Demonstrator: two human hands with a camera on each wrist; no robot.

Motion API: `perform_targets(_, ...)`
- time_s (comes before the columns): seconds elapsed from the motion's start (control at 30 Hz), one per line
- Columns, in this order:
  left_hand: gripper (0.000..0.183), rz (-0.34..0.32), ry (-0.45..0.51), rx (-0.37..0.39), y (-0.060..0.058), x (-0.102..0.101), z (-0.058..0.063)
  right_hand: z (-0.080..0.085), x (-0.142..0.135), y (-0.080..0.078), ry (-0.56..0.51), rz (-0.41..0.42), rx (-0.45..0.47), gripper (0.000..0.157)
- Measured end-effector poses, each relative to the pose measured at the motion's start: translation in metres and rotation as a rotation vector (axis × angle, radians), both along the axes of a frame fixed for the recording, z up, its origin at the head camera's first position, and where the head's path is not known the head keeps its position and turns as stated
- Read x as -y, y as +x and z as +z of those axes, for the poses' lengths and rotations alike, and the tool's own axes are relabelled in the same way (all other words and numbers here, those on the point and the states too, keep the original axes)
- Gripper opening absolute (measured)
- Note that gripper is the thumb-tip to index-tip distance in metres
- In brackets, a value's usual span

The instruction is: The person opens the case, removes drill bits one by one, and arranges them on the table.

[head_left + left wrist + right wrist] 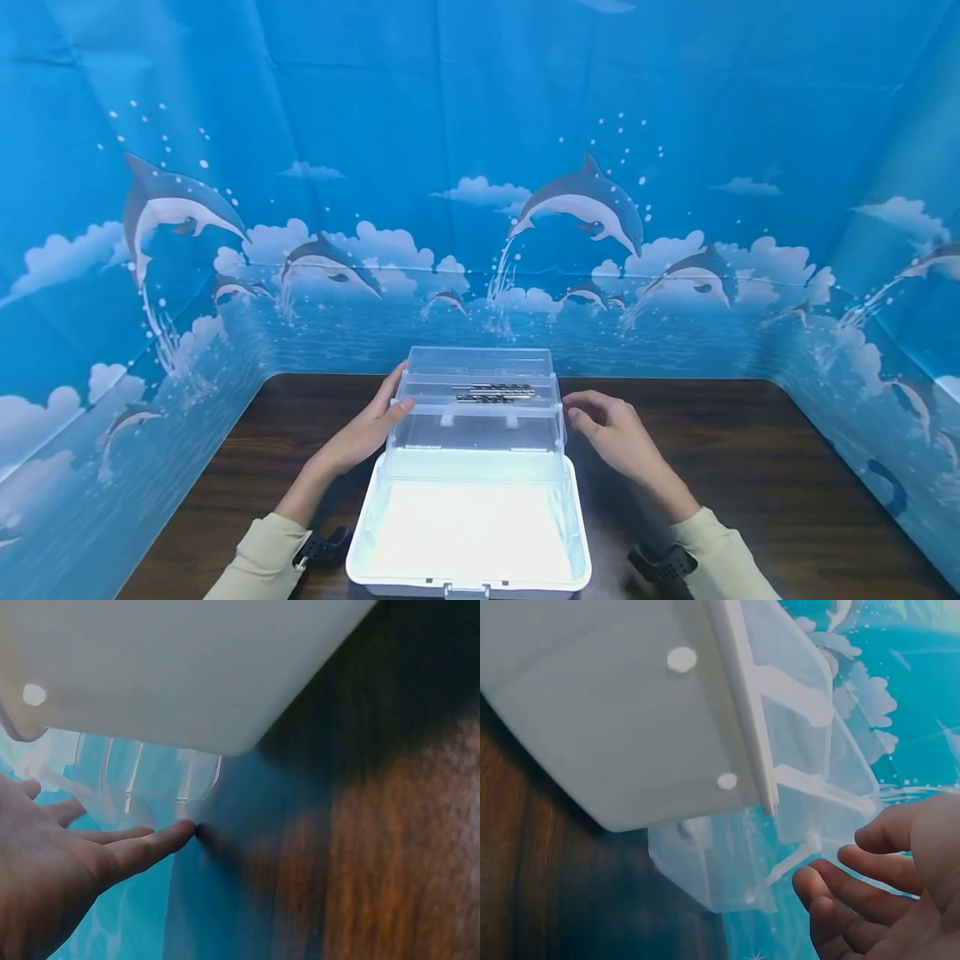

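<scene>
"White box, open (405,582), set mid-tabletop (750,467), near six o'clock in the head view. Clock's centred on the box from here. Progress?"

"Opening out looks done, I'd say. Clear tiers (480,433) stand up and back at twelve; right wrist view shows white arms (791,697) along their side. Dark slim rods (495,393), probably drill bits, lie crosswise in an upper tier."

"Base?"

"Glare. Can't make out any contents."

"Not done?"

"Tiers aren't folded down, and the front latch (467,592) at six isn't fastened to a lid. Rods going in or coming out? Can't tell. I'd log midway: box open, one tier loaded."

"Hands, quick."

"Left hand (371,429) at ten, against the tiers' side: thumb at the near face, fingers reaching round the outside, fairly straight and spread in the left wrist view, so not clamped, I'd judge. Right hand (618,433) at two, just beside the tiers' edge: fingers loosely bent, nothing visible between them. Touching or not, can't tell."

"Further out?"

"Black wrist straps, one at eight (327,547), one at four. Dark wood tabletop around the box. Blue dolphin backdrop (480,108) past the far edge at twelve, wrapping round towards nine and three."
</scene>
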State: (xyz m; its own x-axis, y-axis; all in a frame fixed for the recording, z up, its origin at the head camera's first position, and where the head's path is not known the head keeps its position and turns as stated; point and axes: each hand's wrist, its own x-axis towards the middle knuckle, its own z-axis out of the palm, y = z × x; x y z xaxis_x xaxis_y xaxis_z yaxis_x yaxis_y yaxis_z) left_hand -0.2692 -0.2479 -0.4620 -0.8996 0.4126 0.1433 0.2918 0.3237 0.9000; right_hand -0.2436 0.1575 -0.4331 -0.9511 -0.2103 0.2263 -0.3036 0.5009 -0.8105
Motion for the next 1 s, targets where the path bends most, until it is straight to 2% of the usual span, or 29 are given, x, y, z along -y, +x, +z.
perform_targets(0.2,0.069,-0.012,0.011,0.017,0.001,0.001,0.002,0.011,0.008,-0.005,0.026,-0.056,-0.11,0.025)
perform_targets(0.37,0.07,-0.002,0.006,0.035,0.002,0.002,0.0,0.026,0.018,-0.011,0.102,-0.03,-0.226,0.023)
perform_targets(0.67,0.069,-0.022,-0.001,0.058,0.002,-0.002,0.002,0.046,0.032,-0.019,0.317,0.178,-0.336,0.016)
perform_targets(0.83,0.069,-0.02,-0.011,0.049,0.0,-0.005,0.003,0.053,0.038,-0.025,0.441,0.242,-0.396,0.013)
perform_targets(1.0,0.069,-0.009,-0.013,0.05,0.002,-0.003,0.004,0.059,0.047,-0.031,0.511,0.316,-0.379,0.011)
